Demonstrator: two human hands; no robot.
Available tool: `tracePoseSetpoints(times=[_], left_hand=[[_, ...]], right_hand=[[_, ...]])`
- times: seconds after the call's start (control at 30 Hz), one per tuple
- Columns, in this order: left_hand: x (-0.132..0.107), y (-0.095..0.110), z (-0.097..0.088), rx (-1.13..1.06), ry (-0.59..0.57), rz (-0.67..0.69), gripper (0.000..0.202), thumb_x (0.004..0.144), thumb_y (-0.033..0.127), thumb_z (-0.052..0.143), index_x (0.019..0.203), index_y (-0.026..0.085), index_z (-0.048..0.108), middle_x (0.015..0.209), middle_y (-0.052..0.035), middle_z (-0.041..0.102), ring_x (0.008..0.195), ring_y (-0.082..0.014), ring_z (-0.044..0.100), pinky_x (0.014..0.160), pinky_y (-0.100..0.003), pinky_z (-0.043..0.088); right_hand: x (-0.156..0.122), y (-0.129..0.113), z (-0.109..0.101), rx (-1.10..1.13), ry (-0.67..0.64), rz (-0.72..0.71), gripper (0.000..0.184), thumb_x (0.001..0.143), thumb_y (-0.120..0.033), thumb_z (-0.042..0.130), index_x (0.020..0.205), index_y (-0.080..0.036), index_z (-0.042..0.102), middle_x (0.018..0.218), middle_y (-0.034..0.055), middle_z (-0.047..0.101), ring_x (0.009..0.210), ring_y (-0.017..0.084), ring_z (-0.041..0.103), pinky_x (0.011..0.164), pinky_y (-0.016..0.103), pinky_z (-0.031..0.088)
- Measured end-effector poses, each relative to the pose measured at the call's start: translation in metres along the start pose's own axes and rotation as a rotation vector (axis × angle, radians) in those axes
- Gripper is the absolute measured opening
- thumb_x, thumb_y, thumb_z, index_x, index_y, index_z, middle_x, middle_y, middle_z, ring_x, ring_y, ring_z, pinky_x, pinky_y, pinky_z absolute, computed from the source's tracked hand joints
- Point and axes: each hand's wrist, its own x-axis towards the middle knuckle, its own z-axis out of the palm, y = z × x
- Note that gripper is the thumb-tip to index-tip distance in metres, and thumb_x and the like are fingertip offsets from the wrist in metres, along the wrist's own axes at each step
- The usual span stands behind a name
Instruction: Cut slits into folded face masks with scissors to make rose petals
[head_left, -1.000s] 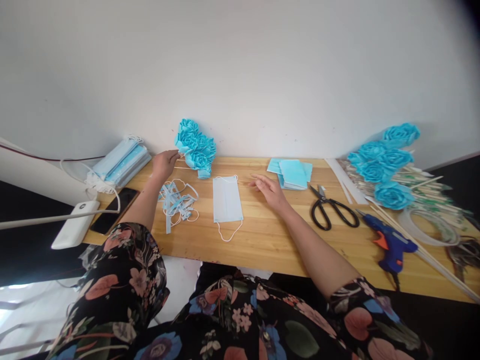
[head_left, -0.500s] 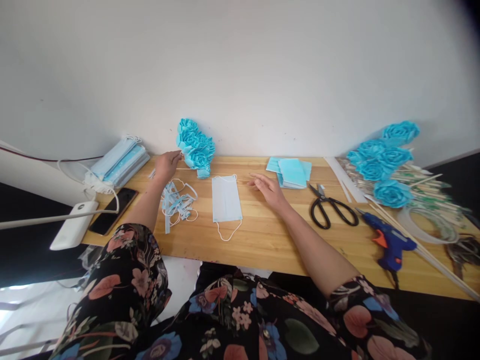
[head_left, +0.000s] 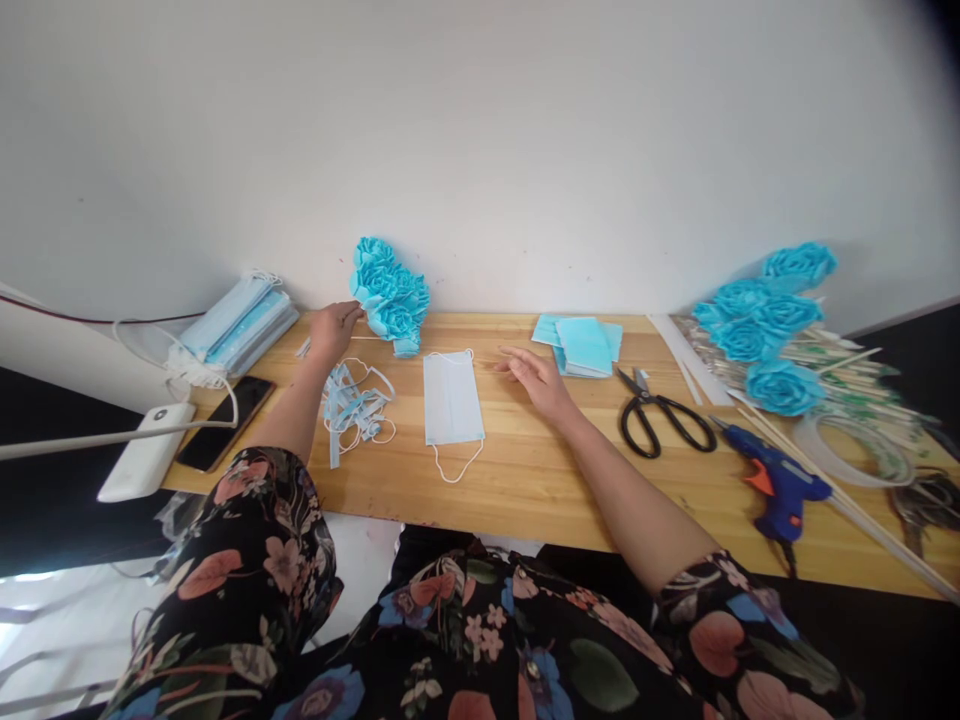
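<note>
My left hand [head_left: 334,330] is at the left edge of a bunch of blue ruffled flowers [head_left: 390,295] by the wall. Its fingertips are pinched against one flower; the exact grip is partly hidden. Resting on the table between a flat face mask and folded blue sheets, my right hand [head_left: 536,382] has its fingers apart and holds nothing. The pale blue face mask [head_left: 454,400] lies in front of me, its ear loop hanging toward me. Cut mask strips and loops [head_left: 356,405] are heaped below my left hand. The folded blue sheets [head_left: 589,345] lie beyond my right hand.
Black-handled scissors [head_left: 660,415], a blue glue gun [head_left: 780,475], more blue flowers [head_left: 765,310], sticks [head_left: 862,375] and a tape roll [head_left: 817,450] lie rightward. Stacked masks [head_left: 240,325], a phone [head_left: 225,425] and a white power bank [head_left: 146,455] are at left.
Hardly anything differs. The flowers by my left hand sit a hair further left, within a slight camera shift; both hands stay in place.
</note>
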Motion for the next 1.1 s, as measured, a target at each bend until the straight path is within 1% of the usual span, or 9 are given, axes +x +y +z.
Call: tracePoseSetpoints(times=[0.13, 0.23, 0.37, 0.47, 0.6, 0.73, 0.87, 1.0, 1.1], left_hand=[[0.0, -0.002, 0.002, -0.022, -0.015, 0.026, 0.035, 0.098, 0.035, 0.047, 0.09, 0.019, 0.076, 0.099, -0.0095, 0.079, 0.096, -0.0261, 0.07, 0.082, -0.032, 0.047], [-0.001, -0.003, 0.003, -0.024, -0.019, 0.039, 0.038, 0.098, 0.036, 0.045, 0.095, 0.018, 0.078, 0.103, -0.0109, 0.08, 0.099, -0.0263, 0.069, 0.085, -0.033, 0.048], [0.0, -0.004, 0.002, -0.035, -0.037, 0.049, 0.038, 0.099, 0.038, 0.045, 0.097, 0.018, 0.078, 0.106, -0.0113, 0.08, 0.099, -0.0267, 0.069, 0.087, -0.034, 0.047], [0.0, -0.005, 0.0, -0.033, -0.064, 0.052, 0.041, 0.099, 0.042, 0.045, 0.097, 0.019, 0.078, 0.103, -0.0109, 0.08, 0.097, -0.0267, 0.068, 0.085, -0.033, 0.047], [0.0, -0.007, -0.002, -0.011, -0.071, 0.071, 0.044, 0.1, 0.043, 0.042, 0.097, 0.019, 0.079, 0.101, -0.0119, 0.08, 0.095, -0.0276, 0.069, 0.083, -0.034, 0.047], [0.0, -0.007, -0.002, -0.009, -0.049, 0.109, 0.044, 0.101, 0.042, 0.041, 0.099, 0.019, 0.079, 0.1, -0.0125, 0.08, 0.093, -0.0277, 0.069, 0.08, -0.034, 0.047], [0.0, -0.004, 0.0, -0.03, -0.028, 0.144, 0.041, 0.101, 0.039, 0.043, 0.101, 0.018, 0.078, 0.096, -0.0127, 0.08, 0.09, -0.0265, 0.068, 0.08, -0.034, 0.047], [-0.002, -0.001, 0.001, -0.024, -0.013, 0.141, 0.039, 0.103, 0.037, 0.043, 0.101, 0.018, 0.077, 0.091, -0.0114, 0.078, 0.087, -0.0259, 0.067, 0.079, -0.035, 0.046], [-0.004, 0.001, 0.001, -0.026, -0.01, 0.148, 0.038, 0.104, 0.036, 0.043, 0.098, 0.019, 0.076, 0.09, -0.0106, 0.077, 0.087, -0.0263, 0.066, 0.078, -0.036, 0.046]], right_hand=[[0.001, -0.023, -0.001, -0.055, 0.058, -0.051, 0.056, 0.097, -0.062, 0.055, 0.134, -0.021, 0.066, 0.116, 0.012, 0.08, 0.11, 0.026, 0.074, 0.09, 0.041, 0.059], [0.016, -0.052, 0.001, -0.157, 0.055, -0.148, 0.047, 0.099, -0.052, 0.055, 0.138, -0.026, 0.064, 0.123, 0.01, 0.077, 0.11, 0.025, 0.073, 0.09, 0.041, 0.06], [0.062, -0.092, 0.012, -0.35, -0.048, -0.384, 0.047, 0.097, -0.032, 0.056, 0.143, -0.025, 0.06, 0.133, 0.0095, 0.072, 0.121, 0.025, 0.066, 0.094, 0.043, 0.06], [0.105, -0.115, 0.027, -0.47, -0.133, -0.527, 0.049, 0.098, -0.024, 0.051, 0.147, -0.026, 0.057, 0.135, 0.0083, 0.071, 0.125, 0.025, 0.064, 0.103, 0.047, 0.055], [0.155, -0.125, 0.051, -0.57, -0.199, -0.622, 0.049, 0.099, -0.018, 0.048, 0.147, -0.024, 0.056, 0.137, 0.008, 0.07, 0.126, 0.025, 0.062, 0.107, 0.047, 0.052], [0.187, -0.115, 0.07, -0.64, -0.195, -0.595, 0.045, 0.102, -0.019, 0.046, 0.145, -0.02, 0.058, 0.134, 0.0087, 0.071, 0.124, 0.026, 0.064, 0.107, 0.047, 0.05], [0.188, -0.104, 0.083, -0.579, -0.155, -0.59, 0.042, 0.105, -0.022, 0.042, 0.144, -0.02, 0.058, 0.132, 0.0081, 0.072, 0.123, 0.025, 0.064, 0.106, 0.045, 0.051], [0.16, -0.096, 0.093, -0.509, -0.103, -0.678, 0.04, 0.107, -0.024, 0.038, 0.137, -0.022, 0.062, 0.128, 0.008, 0.073, 0.123, 0.024, 0.062, 0.108, 0.044, 0.049], [0.137, -0.082, 0.102, -0.482, -0.043, -0.698, 0.035, 0.107, -0.027, 0.038, 0.123, -0.022, 0.069, 0.111, 0.0083, 0.075, 0.111, 0.024, 0.065, 0.102, 0.04, 0.05]])
